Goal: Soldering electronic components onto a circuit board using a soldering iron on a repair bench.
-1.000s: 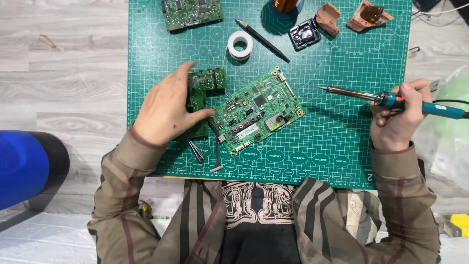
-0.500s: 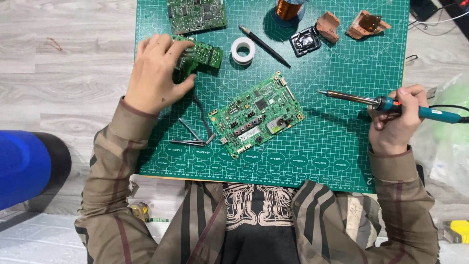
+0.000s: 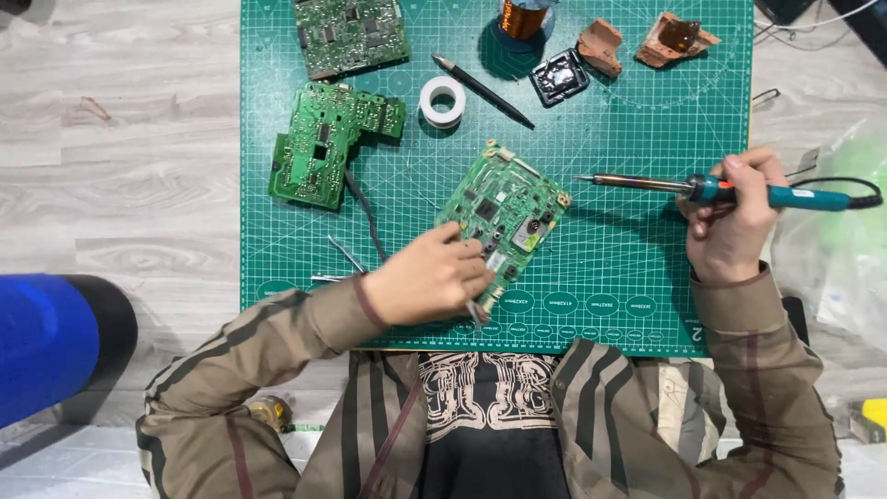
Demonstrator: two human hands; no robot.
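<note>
The left hand (image 3: pixel 430 277) covers the near corner of the tilted green circuit board (image 3: pixel 504 217), so what its fingers touch there cannot be told; perhaps a thin metal tool. The top edge cuts off the copper wire coil (image 3: pixel 523 17) and the larger green circuit board (image 3: pixel 349 35). The left edge crops the blue cylinder (image 3: pixel 42 342).

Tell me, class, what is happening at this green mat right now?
A person sits at a green cutting mat. The left hand rests on the near edge of a green circuit board in the middle of the mat. The right hand holds a soldering iron, its tip pointing at the board but clear of it. Two more boards, a white tape roll and a copper wire spool lie farther back.
</note>
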